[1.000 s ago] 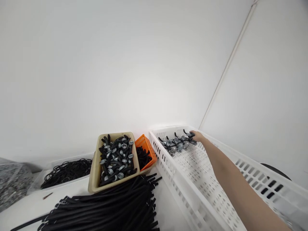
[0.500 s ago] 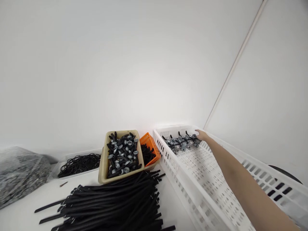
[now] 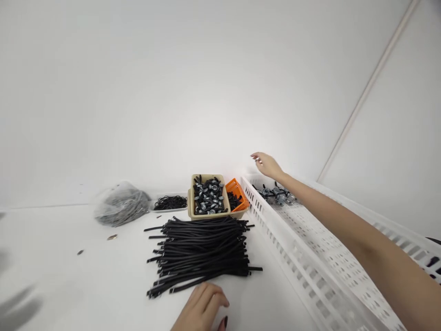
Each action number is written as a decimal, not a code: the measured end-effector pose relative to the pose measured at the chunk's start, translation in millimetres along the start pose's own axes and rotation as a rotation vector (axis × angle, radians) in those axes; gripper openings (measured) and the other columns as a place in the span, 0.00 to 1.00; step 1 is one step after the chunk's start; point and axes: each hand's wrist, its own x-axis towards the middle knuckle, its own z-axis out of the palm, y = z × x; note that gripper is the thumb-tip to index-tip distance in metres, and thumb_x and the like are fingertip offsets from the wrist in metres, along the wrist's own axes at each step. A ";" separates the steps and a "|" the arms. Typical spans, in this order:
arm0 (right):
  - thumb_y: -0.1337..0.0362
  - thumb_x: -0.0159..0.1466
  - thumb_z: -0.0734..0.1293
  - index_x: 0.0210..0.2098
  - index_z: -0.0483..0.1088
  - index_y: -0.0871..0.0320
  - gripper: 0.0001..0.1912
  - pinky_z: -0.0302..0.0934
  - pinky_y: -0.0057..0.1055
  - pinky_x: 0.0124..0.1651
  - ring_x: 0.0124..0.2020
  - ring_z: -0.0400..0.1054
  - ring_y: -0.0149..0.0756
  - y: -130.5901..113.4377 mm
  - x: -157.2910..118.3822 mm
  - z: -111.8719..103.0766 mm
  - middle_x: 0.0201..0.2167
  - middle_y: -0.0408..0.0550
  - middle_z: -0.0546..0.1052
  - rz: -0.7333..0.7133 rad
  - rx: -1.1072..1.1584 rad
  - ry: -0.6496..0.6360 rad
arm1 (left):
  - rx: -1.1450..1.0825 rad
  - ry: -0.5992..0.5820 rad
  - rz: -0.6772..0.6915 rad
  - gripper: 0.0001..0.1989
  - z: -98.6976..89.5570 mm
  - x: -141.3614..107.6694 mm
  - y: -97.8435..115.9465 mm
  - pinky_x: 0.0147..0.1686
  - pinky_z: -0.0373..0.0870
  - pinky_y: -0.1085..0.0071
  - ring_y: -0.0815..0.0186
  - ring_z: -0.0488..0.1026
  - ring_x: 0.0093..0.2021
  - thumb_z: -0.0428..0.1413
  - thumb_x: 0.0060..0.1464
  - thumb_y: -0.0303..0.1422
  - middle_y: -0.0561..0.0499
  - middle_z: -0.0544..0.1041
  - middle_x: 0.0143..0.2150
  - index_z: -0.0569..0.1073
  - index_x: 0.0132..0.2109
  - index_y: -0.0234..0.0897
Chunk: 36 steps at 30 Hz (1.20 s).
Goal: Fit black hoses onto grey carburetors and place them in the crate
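Observation:
My right hand [image 3: 266, 165] is raised above the far end of the white perforated basket [image 3: 296, 246], fingers apart and holding nothing. Below it, several metal-and-black fittings [image 3: 275, 194] lie in the basket's far end. My left hand [image 3: 203, 308] is at the bottom centre, its fingers curved and apart with nothing visible in them. Just beyond its fingertips lies a pile of black tubes [image 3: 205, 250] on the white table [image 3: 113, 280]. A beige bin [image 3: 190, 197] behind the tubes holds black elbow pieces with silver clamps [image 3: 208, 195].
An orange basket [image 3: 243, 193] with short black pieces stands beside the beige bin. Left of the bin are a tray of black rings [image 3: 170, 202] and a clear bag of grey parts [image 3: 124, 204]. Small scraps [image 3: 112, 237] lie on the table. A white wall rises behind.
My right hand has lifted away from the fittings at the basket's far end. My left hand has come into view at the bottom. The view has shifted and shows more of the table.

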 end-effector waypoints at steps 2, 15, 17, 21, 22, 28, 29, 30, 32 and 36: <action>0.71 0.62 0.57 0.51 0.69 0.58 0.20 0.63 0.32 0.45 0.43 0.71 0.37 -60.0 2.6 14.7 0.46 0.51 0.77 -0.140 0.030 -0.226 | 0.004 -0.028 -0.016 0.16 -7.7 2.5 8.0 0.38 0.74 0.69 0.63 0.73 0.38 0.52 0.47 0.20 0.49 0.75 0.38 0.67 0.43 0.40; 0.72 0.59 0.64 0.36 0.78 0.63 0.10 0.62 0.26 0.42 0.40 0.73 0.38 -175.0 -62.7 107.3 0.37 0.55 0.80 -0.093 0.016 -0.614 | 0.115 0.028 -0.083 0.10 -36.2 -7.7 10.9 0.41 0.66 0.65 0.63 0.69 0.40 0.49 0.55 0.23 0.49 0.74 0.40 0.68 0.43 0.39; 0.70 0.61 0.62 0.38 0.77 0.63 0.11 0.61 0.26 0.45 0.42 0.72 0.37 -166.6 -75.0 111.0 0.40 0.54 0.79 -0.078 0.067 -0.547 | 0.095 0.059 -0.098 0.09 -44.3 -7.3 12.2 0.42 0.66 0.66 0.64 0.69 0.40 0.49 0.55 0.24 0.50 0.74 0.40 0.68 0.42 0.39; 0.67 0.61 0.61 0.34 0.76 0.60 0.11 0.62 0.33 0.48 0.41 0.71 0.39 -157.4 -98.1 118.2 0.38 0.53 0.78 0.040 0.260 -0.203 | 0.093 0.107 -0.118 0.08 -63.8 -8.9 22.2 0.42 0.66 0.66 0.64 0.70 0.40 0.49 0.56 0.25 0.49 0.75 0.39 0.69 0.41 0.39; 0.66 0.61 0.61 0.33 0.75 0.60 0.10 0.62 0.35 0.47 0.39 0.71 0.40 -156.6 -103.2 118.5 0.37 0.53 0.77 0.072 0.316 -0.109 | 0.100 0.121 -0.134 0.07 -69.2 -11.7 25.2 0.42 0.66 0.66 0.64 0.70 0.40 0.49 0.56 0.25 0.49 0.75 0.39 0.69 0.40 0.39; 0.56 0.58 0.65 0.43 0.67 0.58 0.16 0.66 0.36 0.37 0.30 0.69 0.37 -165.3 -142.6 105.1 0.35 0.52 0.76 0.306 0.722 0.280 | 0.127 0.231 -0.498 0.07 -110.1 -63.4 20.8 0.38 0.69 0.68 0.65 0.72 0.37 0.49 0.58 0.31 0.50 0.76 0.38 0.70 0.41 0.40; 0.56 0.58 0.66 0.46 0.65 0.58 0.19 0.66 0.35 0.36 0.30 0.69 0.36 -168.7 -151.6 102.2 0.36 0.52 0.75 0.326 0.775 0.306 | 0.181 0.274 -0.600 0.07 -119.6 -76.4 14.0 0.36 0.70 0.68 0.64 0.72 0.36 0.49 0.58 0.33 0.50 0.76 0.38 0.70 0.42 0.40; 0.55 0.58 0.66 0.48 0.64 0.57 0.21 0.67 0.35 0.35 0.29 0.69 0.35 -172.4 -160.6 99.5 0.37 0.52 0.75 0.333 0.802 0.312 | 0.270 0.336 -0.689 0.08 -130.0 -89.3 5.6 0.35 0.70 0.66 0.63 0.72 0.36 0.49 0.58 0.34 0.50 0.75 0.39 0.70 0.42 0.40; 0.56 0.58 0.65 0.49 0.65 0.56 0.21 0.67 0.35 0.35 0.27 0.67 0.34 -179.9 -177.4 95.2 0.36 0.51 0.75 0.318 0.786 0.285 | 0.549 0.481 -0.810 0.11 -152.5 -112.6 -13.3 0.44 0.69 0.58 0.57 0.72 0.42 0.51 0.57 0.37 0.45 0.74 0.44 0.69 0.45 0.38; 0.57 0.60 0.63 0.47 0.68 0.56 0.17 0.66 0.35 0.34 0.25 0.64 0.32 -188.7 -200.7 91.1 0.34 0.49 0.74 0.234 0.743 0.224 | 0.908 0.598 -1.118 0.32 -190.5 -139.1 -44.4 0.50 0.58 0.38 0.34 0.57 0.59 0.60 0.49 0.42 0.31 0.57 0.63 0.62 0.58 0.33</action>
